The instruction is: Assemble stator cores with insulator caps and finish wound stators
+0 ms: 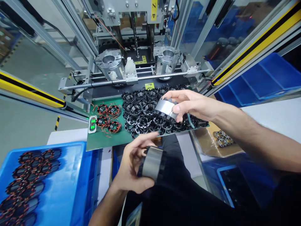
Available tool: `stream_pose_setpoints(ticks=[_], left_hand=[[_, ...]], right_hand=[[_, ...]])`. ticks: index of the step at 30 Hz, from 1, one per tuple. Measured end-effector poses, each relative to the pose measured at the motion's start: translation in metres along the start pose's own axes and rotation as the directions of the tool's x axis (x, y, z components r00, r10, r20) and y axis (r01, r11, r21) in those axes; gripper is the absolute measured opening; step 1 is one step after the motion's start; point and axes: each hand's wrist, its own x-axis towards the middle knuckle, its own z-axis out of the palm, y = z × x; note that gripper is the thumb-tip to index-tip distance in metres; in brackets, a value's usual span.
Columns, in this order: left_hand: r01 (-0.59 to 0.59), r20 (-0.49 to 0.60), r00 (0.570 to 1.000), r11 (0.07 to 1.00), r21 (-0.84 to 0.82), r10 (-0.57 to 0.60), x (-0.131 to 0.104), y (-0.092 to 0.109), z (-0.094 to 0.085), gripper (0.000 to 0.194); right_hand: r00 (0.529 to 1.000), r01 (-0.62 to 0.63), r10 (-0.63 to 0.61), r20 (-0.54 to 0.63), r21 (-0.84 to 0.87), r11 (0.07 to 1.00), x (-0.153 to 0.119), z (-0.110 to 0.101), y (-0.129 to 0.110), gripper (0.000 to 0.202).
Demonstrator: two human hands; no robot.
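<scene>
My left hand [128, 172] is closed around a motor stator core [152, 161], a grey steel ring with black insulator ends, held low in front of my body. Slightly farther off, my right hand [188, 105] pinches a second stator core [166, 108] with a brighter silver band, tilted above the rows. Below it, several unwound black stator cores [142, 122] are packed in stacked rows on a green board [101, 143]. To their left lie several stators wound with copper wire [114, 110]. My right fingers partly cover the rows behind them.
Behind the board stands a machine with two metal cylinder fixtures [110, 64] and a cross rail [150, 77]. A green-lit button box [92, 124] sits at the board's left edge. A blue tray [68, 182] holds wound stators at lower left; a cardboard box [204, 144] stands right.
</scene>
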Motion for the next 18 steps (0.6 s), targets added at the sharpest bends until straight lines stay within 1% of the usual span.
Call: stream_pose_setpoints(ticks=[2,3,4,5,7,8,10,11,12,13,14,16,18], left_hand=[[0.069,-0.112,0.991,0.998,0.006,-0.068,-0.008,-0.001,-0.009,0.095],[0.125,-0.181,0.976,0.992,-0.002,-0.124,-0.012,-0.002,-0.013,0.095],[0.187,-0.248,0.951,0.982,-0.015,-0.185,-0.015,-0.003,-0.015,0.099],[0.243,-0.315,0.919,0.97,-0.027,-0.239,-0.017,-0.003,-0.016,0.104],[0.305,-0.436,0.852,0.952,-0.038,-0.29,-0.016,-0.001,-0.013,0.108],[0.313,-0.481,0.827,0.949,-0.037,-0.291,-0.014,0.0,-0.01,0.107],[0.309,-0.542,0.794,0.95,-0.032,-0.277,-0.005,0.004,-0.004,0.107],[0.308,-0.564,0.781,0.951,-0.026,-0.268,0.001,0.005,-0.001,0.108],[0.307,-0.585,0.769,0.952,-0.014,-0.257,0.006,0.007,0.001,0.109],[0.306,-0.608,0.756,0.952,0.002,-0.242,0.01,0.008,0.001,0.108],[0.303,-0.63,0.743,0.953,0.019,-0.224,0.013,0.009,0.001,0.105],[0.293,-0.668,0.719,0.955,0.041,-0.192,0.017,0.01,-0.003,0.096],[0.277,-0.689,0.704,0.96,0.04,-0.174,0.016,0.011,-0.008,0.09]], right_hand=[[0.996,0.054,-0.059,-0.059,-0.087,0.995,0.006,-0.018,-0.011,0.056],[0.991,0.087,-0.102,-0.089,-0.157,0.984,0.01,-0.03,-0.019,0.056],[0.98,0.122,-0.157,-0.123,-0.25,0.96,0.015,-0.044,-0.029,0.057],[0.961,0.153,-0.226,-0.162,-0.371,0.916,0.023,-0.06,-0.04,0.06],[0.895,0.167,-0.378,-0.237,-0.608,0.776,0.042,-0.099,-0.063,0.07],[0.85,0.147,-0.452,-0.27,-0.703,0.696,0.055,-0.12,-0.075,0.074],[0.775,0.083,-0.547,-0.316,-0.807,0.584,0.082,-0.158,-0.093,0.077],[0.751,0.044,-0.575,-0.325,-0.844,0.535,0.097,-0.174,-0.099,0.077],[0.739,0.005,-0.589,-0.328,-0.871,0.491,0.111,-0.188,-0.103,0.076],[0.737,-0.037,-0.594,-0.323,-0.897,0.441,0.125,-0.198,-0.105,0.076],[0.746,-0.075,-0.588,-0.312,-0.917,0.392,0.138,-0.205,-0.104,0.076],[0.78,-0.116,-0.557,-0.284,-0.941,0.319,0.16,-0.212,-0.102,0.076],[0.822,-0.117,-0.515,-0.242,-0.958,0.263,0.175,-0.216,-0.099,0.075]])
